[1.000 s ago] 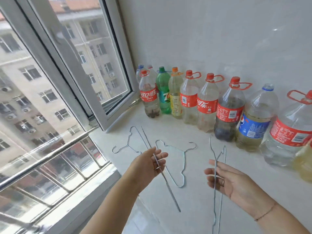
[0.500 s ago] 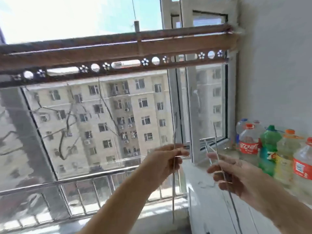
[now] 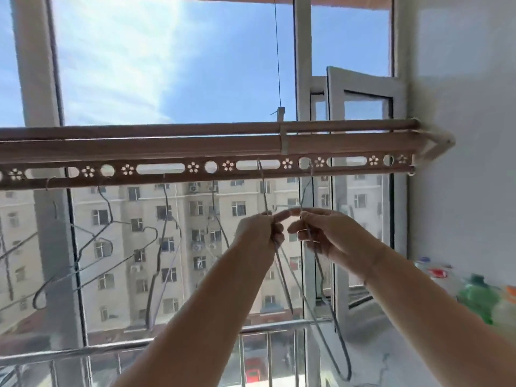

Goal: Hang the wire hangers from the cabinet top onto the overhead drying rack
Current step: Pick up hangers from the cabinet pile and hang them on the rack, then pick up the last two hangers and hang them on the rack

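While both arms reach up under the drying rack [image 3: 195, 152], the left hand [image 3: 259, 233] pinches one wire hanger [image 3: 282, 276] at its neck, the hook in a long slot of the rail. The right hand [image 3: 329, 236] pinches a second hanger [image 3: 320, 270], its hook at the neighbouring round hole. Other hangers [image 3: 159, 247] hang further left.

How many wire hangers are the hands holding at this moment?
2. The left hand grips the first hanger, its hook at the drying rack's slot; the right hand grips the second hanger, hooked beside it. Other hangers hang further left.
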Demonstrator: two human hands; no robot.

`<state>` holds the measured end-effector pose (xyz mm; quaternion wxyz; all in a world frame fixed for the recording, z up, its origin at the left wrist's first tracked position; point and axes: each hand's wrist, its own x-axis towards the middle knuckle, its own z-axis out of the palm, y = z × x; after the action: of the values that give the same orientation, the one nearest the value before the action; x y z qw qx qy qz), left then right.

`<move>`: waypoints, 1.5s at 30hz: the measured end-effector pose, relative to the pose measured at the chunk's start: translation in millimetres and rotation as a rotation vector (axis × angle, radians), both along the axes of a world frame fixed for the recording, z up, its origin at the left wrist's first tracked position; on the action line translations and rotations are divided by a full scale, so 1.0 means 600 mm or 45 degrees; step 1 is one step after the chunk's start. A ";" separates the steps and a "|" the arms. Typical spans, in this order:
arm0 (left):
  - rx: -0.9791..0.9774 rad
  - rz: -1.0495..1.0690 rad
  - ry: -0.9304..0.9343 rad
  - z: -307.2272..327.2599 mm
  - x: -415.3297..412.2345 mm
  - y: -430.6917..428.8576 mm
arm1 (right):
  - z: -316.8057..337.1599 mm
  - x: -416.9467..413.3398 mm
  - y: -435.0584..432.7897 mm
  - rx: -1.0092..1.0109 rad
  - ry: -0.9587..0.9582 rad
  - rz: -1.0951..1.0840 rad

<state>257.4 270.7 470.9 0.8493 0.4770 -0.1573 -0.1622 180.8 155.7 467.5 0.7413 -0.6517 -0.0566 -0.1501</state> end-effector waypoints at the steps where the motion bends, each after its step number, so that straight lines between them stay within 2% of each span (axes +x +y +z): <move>1: 0.006 0.036 0.015 0.008 0.014 -0.005 | 0.007 0.010 -0.003 0.007 0.004 -0.015; 9: 0.101 0.051 0.058 0.034 0.081 -0.025 | 0.045 0.077 -0.035 -0.001 0.033 -0.168; 22: 0.185 -0.033 0.127 0.028 0.152 -0.038 | 0.030 0.158 -0.089 -0.035 0.138 -0.290; 26: 0.159 -0.003 0.143 0.003 0.167 -0.038 | 0.012 0.172 -0.091 -0.028 0.194 -0.322; 38: 0.116 -0.045 0.032 -0.074 0.147 0.024 | -0.032 0.155 -0.109 0.081 0.112 -0.288; 45: 0.152 -0.004 -0.025 -0.206 0.104 0.055 | -0.163 0.052 -0.151 0.125 0.193 -0.520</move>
<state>319.5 304.0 347.5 0.8175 0.5282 -0.1563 -0.1682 212.0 65.1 369.7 0.7286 -0.6221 0.1396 -0.2502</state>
